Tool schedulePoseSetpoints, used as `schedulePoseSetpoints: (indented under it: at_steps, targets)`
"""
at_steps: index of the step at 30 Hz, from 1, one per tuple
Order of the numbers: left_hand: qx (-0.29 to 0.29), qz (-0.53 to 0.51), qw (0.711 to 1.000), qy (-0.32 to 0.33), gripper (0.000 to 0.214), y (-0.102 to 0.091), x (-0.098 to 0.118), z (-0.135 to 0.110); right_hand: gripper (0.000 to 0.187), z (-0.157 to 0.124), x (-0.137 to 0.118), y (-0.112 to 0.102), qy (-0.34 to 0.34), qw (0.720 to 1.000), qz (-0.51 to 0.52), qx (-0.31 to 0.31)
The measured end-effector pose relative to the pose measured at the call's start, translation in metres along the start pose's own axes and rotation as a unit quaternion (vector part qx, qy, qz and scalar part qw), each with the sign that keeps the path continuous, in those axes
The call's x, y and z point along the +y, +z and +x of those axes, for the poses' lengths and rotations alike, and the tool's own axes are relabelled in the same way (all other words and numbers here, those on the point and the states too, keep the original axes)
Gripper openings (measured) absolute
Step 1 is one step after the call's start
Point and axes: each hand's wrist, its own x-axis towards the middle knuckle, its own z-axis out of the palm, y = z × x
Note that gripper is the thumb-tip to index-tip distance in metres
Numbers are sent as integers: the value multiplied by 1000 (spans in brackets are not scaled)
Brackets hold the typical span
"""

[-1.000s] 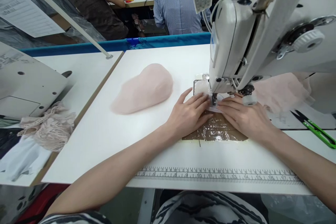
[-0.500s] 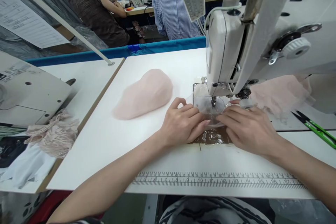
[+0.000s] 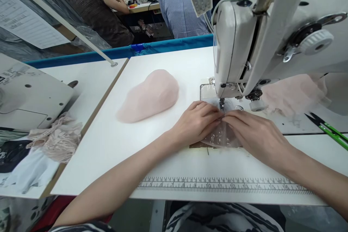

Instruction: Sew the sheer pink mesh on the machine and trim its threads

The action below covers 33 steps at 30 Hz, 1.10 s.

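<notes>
My left hand [image 3: 199,121] and my right hand [image 3: 251,127] meet just in front of the needle and presser foot [image 3: 222,103] of a white sewing machine [image 3: 235,50]. Between them they pinch a thin, sheer piece of fabric [image 3: 221,137], its near part spread toward me over the brown tape on the table. Fingers of both hands are closed at its edge, close to the foot. To the left on the white tabletop lies a stack of pale pink sheer cut pieces [image 3: 152,96]. More pale pink fabric [image 3: 293,94] is bunched right of the needle.
Green-handled thread snips [image 3: 330,130] lie at the right. A printed ruler [image 3: 217,185] runs along the front edge. At the left are a second machine [image 3: 32,90] and beige cords [image 3: 61,139]. Two people sit beyond the blue cloth edge [image 3: 174,43].
Both hands have come closer together before the presser foot. The sheer fabric now shows more widely between and below them, covering part of the brown tape. The view has shifted slightly.
</notes>
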Motion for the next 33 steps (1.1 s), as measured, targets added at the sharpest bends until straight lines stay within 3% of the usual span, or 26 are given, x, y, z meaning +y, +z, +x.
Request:
schedulePoseSetpoints:
  at_steps: [6, 17, 33]
  targets:
    - [-10, 48, 999, 17, 34, 7, 8, -2, 25, 3, 8, 4, 7, 998, -52, -19]
    - [-33, 139, 990, 8, 47, 7, 18, -6, 33, 6, 9, 3, 9, 993, -121, 8]
    - [-33, 145, 989, -2, 46, 7, 20, -7, 36, 6, 9, 4, 12, 987, -157, -2]
